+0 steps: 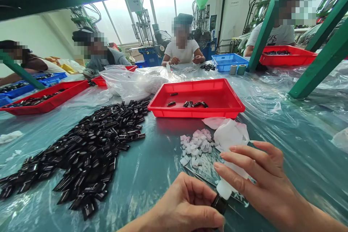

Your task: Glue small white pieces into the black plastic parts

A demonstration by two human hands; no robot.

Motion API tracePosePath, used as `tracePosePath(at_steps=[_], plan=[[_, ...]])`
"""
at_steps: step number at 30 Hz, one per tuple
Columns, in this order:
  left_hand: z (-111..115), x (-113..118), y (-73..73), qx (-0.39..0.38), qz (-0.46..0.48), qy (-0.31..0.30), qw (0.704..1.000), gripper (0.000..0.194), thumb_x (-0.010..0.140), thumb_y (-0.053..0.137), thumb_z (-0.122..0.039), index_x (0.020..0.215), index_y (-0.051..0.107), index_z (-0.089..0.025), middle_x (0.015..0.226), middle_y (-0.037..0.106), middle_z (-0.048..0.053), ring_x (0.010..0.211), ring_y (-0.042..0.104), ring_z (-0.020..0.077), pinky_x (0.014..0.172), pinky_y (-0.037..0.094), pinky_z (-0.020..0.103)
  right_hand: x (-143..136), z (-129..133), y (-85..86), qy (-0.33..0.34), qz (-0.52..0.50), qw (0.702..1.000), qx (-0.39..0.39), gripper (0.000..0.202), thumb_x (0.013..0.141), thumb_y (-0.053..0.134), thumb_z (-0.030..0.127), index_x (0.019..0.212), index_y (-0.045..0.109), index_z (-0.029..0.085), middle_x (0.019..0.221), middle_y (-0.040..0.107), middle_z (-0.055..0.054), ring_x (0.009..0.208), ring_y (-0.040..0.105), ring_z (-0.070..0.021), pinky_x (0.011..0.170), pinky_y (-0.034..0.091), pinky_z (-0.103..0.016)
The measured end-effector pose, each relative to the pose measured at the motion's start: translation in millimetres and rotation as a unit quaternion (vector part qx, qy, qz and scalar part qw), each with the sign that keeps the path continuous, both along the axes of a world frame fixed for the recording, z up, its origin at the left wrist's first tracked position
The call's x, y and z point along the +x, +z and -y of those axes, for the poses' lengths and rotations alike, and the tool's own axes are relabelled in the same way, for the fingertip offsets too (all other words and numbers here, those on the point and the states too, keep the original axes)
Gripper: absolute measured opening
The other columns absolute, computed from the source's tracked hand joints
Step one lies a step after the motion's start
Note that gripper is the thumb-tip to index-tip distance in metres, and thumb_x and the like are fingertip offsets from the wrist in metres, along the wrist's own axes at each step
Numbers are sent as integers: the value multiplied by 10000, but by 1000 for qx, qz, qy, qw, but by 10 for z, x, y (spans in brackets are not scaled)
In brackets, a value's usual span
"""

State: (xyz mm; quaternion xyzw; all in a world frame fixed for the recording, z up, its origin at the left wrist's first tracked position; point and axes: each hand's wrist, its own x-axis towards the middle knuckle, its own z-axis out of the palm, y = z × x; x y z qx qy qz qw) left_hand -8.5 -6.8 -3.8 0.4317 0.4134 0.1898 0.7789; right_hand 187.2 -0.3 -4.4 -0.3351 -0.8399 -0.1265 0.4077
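My left hand [190, 203] is closed, with a small glossy black plastic piece [219, 203] pinched between thumb and fingers. A white piece [224, 189] sits at the upper end of the black one. Close by on the right, my right hand [261, 177] has its fingers stretched out and slightly spread, and its thumb is hidden. Beyond those fingertips lies a crumpled white cloth or bag [231, 134]. Next to it is a loose heap of small white plastic pieces [197, 146]. A large pile of black plastic pieces [95, 145] spreads across the table to the left.
A red tray [195, 112] holding several black pieces stands ahead on the plastic-covered table [152, 188]. Clear plastic bags [130, 83] lie behind the pile. Another red tray [46, 103] is at left. Green posts [323, 58] rise at right. Several people sit across the table.
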Motion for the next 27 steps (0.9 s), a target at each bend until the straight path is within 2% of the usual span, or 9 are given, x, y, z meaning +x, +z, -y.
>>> tracePosePath(at_steps=[5,11,16,23,27], plan=[[2,1,-1,-4,-4,5,1000,305,548,782,-345,611,661,-72,529,563,26,429,481,66,416,337,163,-32,-42,-2,1,-32,999,-4,267,877,446,79,939,650,239,920,676,-27,964,562,-185,901,325,-398],[6,5,15,-4,4,20,1000,302,530,784,-329,635,681,-65,547,593,43,426,518,77,417,387,162,-42,-72,-13,27,-79,996,-33,355,833,424,-3,923,648,259,896,652,-37,947,550,-200,810,390,-387],[10,-29,11,-4,4,13,1000,264,559,775,-294,667,698,-66,547,594,35,433,530,75,431,413,156,-24,-96,-1,51,-62,996,-35,335,833,431,2,919,641,249,898,640,-45,956,544,-209,788,416,-379],[-2,-41,5,-7,12,11,1000,224,584,752,-267,691,707,-76,587,618,40,436,537,72,434,431,153,54,-65,-3,37,-15,998,-50,272,899,410,121,939,632,273,952,645,-24,997,538,-205,881,362,-412],[8,-32,-6,-5,11,9,1000,227,594,752,-269,696,705,-71,566,603,36,434,519,63,437,414,148,64,-43,-8,27,9,999,-32,307,911,370,118,976,634,262,979,658,-21,1016,535,-197,933,299,-434]])
